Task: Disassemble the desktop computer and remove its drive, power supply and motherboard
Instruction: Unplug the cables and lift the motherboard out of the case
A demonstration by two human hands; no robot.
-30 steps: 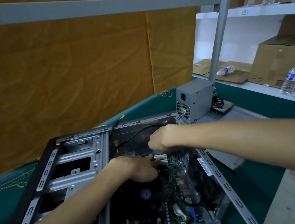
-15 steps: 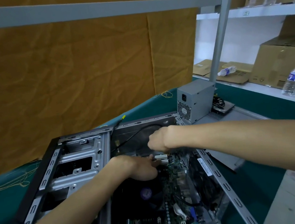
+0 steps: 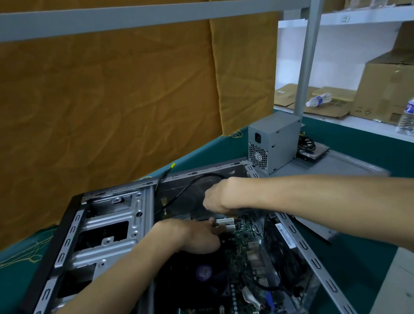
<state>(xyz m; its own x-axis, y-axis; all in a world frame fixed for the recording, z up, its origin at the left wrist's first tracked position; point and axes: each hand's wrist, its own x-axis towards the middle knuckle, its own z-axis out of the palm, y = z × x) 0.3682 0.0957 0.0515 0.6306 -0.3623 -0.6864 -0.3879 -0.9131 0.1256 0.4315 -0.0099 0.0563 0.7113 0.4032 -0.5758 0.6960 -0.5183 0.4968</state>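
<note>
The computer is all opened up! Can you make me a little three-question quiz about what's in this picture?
1. True or false: the grey power box is still inside the computer case.
2. Where is the fan with the purple sticker? A) on the shelf B) inside the case, on the green board C) on the floor
3. Fill in: both hands, the left hand and the right hand, reach ____ the case.

Key: 1 false, it stands on the green table beside the case. 2 B. 3 into.
</note>
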